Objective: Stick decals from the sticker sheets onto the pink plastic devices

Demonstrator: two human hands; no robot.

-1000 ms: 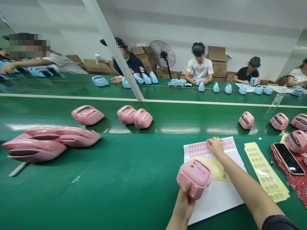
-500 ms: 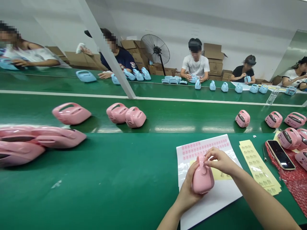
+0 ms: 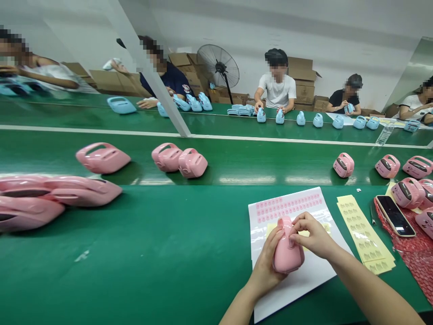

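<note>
A pink plastic casing with a loop handle (image 3: 289, 259) is tilted up in my left hand (image 3: 269, 259), whose fingers wrap round its left side. The fingers of my right hand (image 3: 311, 232) are pinched together against the casing beside the handle. Anything between those fingertips is too small or hidden to make out. Beneath both hands lies a white sheet (image 3: 301, 293). Rows of small pink stickers (image 3: 287, 207) run along its top, and part of a yellow sheet (image 3: 270, 229) shows behind the casing.
Yellow sticker sheets (image 3: 363, 239), a phone (image 3: 395, 216) and red bubble wrap (image 3: 417, 262) lie at right. Several pink casings (image 3: 84, 189) are piled at left; others (image 3: 192, 163) stand along the belt. A slanted white post (image 3: 158, 81) rises ahead. Co-workers sit opposite with blue casings (image 3: 122, 105).
My right hand has shifted slightly down and right along the casing, its fingers bunched closer. The casing has moved slightly right. Across the table, a co-worker's blue casing now stands on the surface.
</note>
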